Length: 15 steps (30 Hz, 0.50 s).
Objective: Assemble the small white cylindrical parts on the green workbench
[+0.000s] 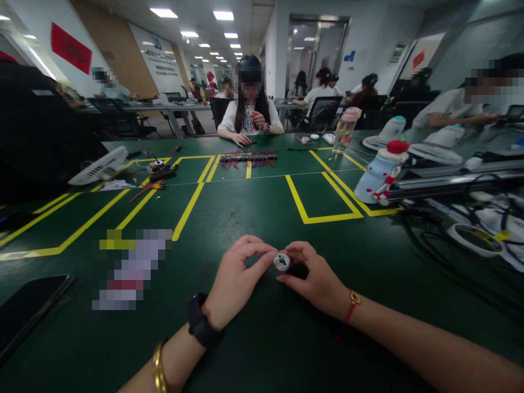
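A small round silver metal part (282,262), with a dark centre on its top face like the end of a small motor, is between my two hands over the green table. My left hand (241,273) pinches its left edge with thumb and fingertips. On the other side, my right hand (313,275) curls its thumb and fingers around the right edge. The underside of the part is hidden, so I cannot tell whether it touches the table.
Yellow tape lines (305,210) mark the green table (245,218). A phone (33,305) lies at left, a blurred-out strip (135,267) nearer. Wired parts (248,158) form a row before a person opposite. At right stand a blue bottle (374,177), cables and metal rails (454,180).
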### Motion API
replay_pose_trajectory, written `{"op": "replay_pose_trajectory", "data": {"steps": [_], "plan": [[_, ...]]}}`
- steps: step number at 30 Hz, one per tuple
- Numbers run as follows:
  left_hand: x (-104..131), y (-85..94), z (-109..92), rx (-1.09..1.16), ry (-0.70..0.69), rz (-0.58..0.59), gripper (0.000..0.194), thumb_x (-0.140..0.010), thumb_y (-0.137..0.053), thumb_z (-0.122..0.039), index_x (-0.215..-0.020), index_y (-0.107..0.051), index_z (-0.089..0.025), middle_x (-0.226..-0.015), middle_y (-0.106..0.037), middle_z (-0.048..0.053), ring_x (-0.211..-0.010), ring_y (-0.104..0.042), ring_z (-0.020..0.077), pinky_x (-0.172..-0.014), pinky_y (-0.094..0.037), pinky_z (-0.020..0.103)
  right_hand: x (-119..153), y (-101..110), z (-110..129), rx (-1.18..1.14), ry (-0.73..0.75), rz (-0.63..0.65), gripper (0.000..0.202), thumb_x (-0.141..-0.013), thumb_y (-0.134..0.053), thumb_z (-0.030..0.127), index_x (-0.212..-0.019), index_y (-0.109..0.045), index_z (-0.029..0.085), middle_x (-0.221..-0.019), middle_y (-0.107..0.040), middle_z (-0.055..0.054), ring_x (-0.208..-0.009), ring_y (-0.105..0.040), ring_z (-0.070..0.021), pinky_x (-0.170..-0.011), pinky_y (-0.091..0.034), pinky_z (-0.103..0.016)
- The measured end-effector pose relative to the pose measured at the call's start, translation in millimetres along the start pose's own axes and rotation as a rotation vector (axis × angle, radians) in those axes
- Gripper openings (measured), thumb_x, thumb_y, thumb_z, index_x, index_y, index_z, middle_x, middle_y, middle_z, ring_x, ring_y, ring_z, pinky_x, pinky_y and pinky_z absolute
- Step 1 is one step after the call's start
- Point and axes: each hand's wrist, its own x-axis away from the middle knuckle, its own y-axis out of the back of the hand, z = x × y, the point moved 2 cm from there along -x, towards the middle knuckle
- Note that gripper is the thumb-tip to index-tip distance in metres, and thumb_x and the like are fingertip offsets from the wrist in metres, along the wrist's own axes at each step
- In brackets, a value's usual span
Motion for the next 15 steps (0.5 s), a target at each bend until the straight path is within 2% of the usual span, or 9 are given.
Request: {"op": "replay_pose_trajectory", "data": {"steps": [3,6,9,12,15], "plan": [[3.2,2.7,3.8,-0.001,0.012,0.015,0.016,-0.084,-0.06,-0.033,-0.093,-0.072,-0.027,-0.096,-0.061,0.002,-0.092,-0.057,0.0159,-0.084,-0.044,0.031,-0.4,-0.7,0.2,0.006,0.014,0.006,0.047,-0.075,-0.068,0.023,-0.115,-0.042,0.023,-0.109,-0.062,-0.003,-0.098,-0.062,-0.0127,-0.088,-0.05,-0.03],[3.1,-4.8,-0.5,0.002,0.001,0.066,0.018,-0.084,-0.061,-0.034,-0.097,-0.071,-0.029,-0.096,-0.061,0.001,-0.091,-0.057,0.0154,-0.083,-0.044,0.03,-0.5,-0.5,0.2,0.036,0.023,0.006,0.047,-0.075,-0.068,0.024,-0.114,-0.043,0.023,-0.107,-0.062,-0.003,-0.096,-0.062,-0.013,-0.085,-0.051,-0.03],[-0.4,-11.1,-5.2,0.019,0.004,0.044,0.015,-0.084,-0.061,-0.034,-0.089,-0.073,-0.026,-0.093,-0.061,0.002,-0.088,-0.058,0.0153,-0.079,-0.045,0.029,-0.6,-0.2,0.1,0.043,0.033,0.008,0.045,-0.075,-0.067,0.024,-0.114,-0.043,0.023,-0.105,-0.062,-0.002,-0.095,-0.062,-0.0124,-0.085,-0.051,-0.029],[-1.7,-6.1,-1.0,0.031,0.029,-0.013,0.016,-0.083,-0.061,-0.036,-0.087,-0.072,-0.025,-0.09,-0.061,0.002,-0.084,-0.057,0.015,-0.076,-0.044,0.029,-0.5,0.5,0.2,0.062,0.044,0.011,0.045,-0.075,-0.067,0.024,-0.114,-0.045,0.023,-0.106,-0.061,-0.002,-0.094,-0.061,-0.012,-0.085,-0.051,-0.029],[1.9,3.7,12.3,-0.003,0.055,-0.031,0.017,-0.083,-0.061,-0.038,-0.09,-0.072,-0.026,-0.091,-0.061,0.002,-0.084,-0.057,0.0151,-0.076,-0.044,0.029,-0.4,2.1,0.2,0.114,0.066,-0.003,0.044,-0.075,-0.067,0.025,-0.115,-0.047,0.022,-0.108,-0.06,-0.003,-0.093,-0.061,-0.0121,-0.085,-0.051,-0.029]]}}
